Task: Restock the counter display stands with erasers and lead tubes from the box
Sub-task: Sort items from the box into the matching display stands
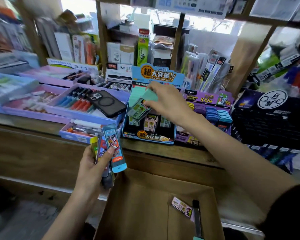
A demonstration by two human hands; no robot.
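1. Holding a green tube (142, 105) tilted over the blue stand (149, 135), the right grip (164, 99) pinches it by its upper end above the back row.
2. The left grip (92, 163) clasps a fan of packs (113, 146) before the table (163, 153) edge, above the box (145, 205).
3. The step looks like filling the stand with lead tubes. Next, the tube likely needs turning upright into a free slot before release.
4. The stand's header card rises just behind the right grip. A purple stand (208, 98) sits just beside it on the right, and a phone (106, 103) lies near on the left. Open room is upward and toward the person.
5. A pink pack (181, 207) lies in the box.
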